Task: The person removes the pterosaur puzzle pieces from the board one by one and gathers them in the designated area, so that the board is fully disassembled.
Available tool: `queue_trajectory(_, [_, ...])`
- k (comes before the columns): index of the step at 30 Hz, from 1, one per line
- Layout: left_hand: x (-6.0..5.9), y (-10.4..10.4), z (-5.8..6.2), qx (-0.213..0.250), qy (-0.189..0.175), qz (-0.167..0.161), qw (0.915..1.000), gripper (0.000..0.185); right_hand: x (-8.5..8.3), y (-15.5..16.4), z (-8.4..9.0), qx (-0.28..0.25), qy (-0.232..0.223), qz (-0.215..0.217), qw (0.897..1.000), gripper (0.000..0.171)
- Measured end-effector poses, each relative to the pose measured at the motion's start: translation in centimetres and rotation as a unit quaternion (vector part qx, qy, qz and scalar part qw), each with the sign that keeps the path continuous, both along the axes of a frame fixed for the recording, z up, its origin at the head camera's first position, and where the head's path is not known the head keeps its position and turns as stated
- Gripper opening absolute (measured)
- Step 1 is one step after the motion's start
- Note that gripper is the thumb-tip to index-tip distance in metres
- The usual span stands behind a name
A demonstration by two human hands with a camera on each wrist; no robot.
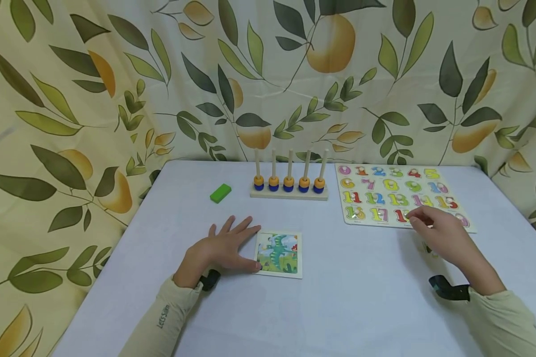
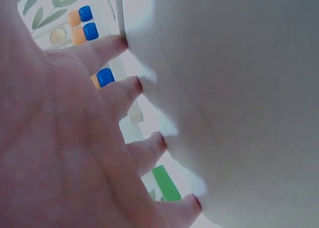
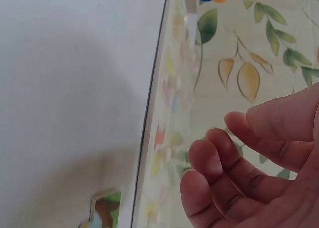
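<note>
My left hand (image 1: 223, 248): flat, fingers spread, thumb touching puzzle (image 1: 279, 254). My right hand (image 1: 442, 235): loosely curled, holding nothing (hovers by number board (image 1: 393, 196)).

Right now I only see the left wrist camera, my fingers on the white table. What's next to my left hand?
Observer: A small square dinosaur jigsaw puzzle lies at your left hand, right by the thumb.
Operator: Where's my other hand?
Observer: Your right hand is over the near edge of the colourful wooden number board, fingers loosely curled, holding nothing.
Operator: What's behind the puzzle?
Observer: A wooden abacus with five rods, orange and blue beads at the bottom.
</note>
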State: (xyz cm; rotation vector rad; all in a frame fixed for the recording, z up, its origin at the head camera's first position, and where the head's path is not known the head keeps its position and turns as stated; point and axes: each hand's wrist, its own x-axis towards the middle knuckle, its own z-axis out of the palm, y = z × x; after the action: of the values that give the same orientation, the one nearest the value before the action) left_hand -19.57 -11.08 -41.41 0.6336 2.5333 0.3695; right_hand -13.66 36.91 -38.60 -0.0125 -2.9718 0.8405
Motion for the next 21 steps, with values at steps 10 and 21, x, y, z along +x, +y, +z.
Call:
queue_trajectory(10, [0.1,0.3,-0.1,-0.004,0.015,0.002,0.9999,0.100,-1.4,-3.1,0.4,-0.032,-0.017,0.020,0.999,0.031])
queue_trajectory(21, [0.2,0.4,0.0,-0.002,0.011,0.003,0.9999,0.101,-2.8,-7.0,0.2,-0.061,-0.001,0.059,0.996,0.028])
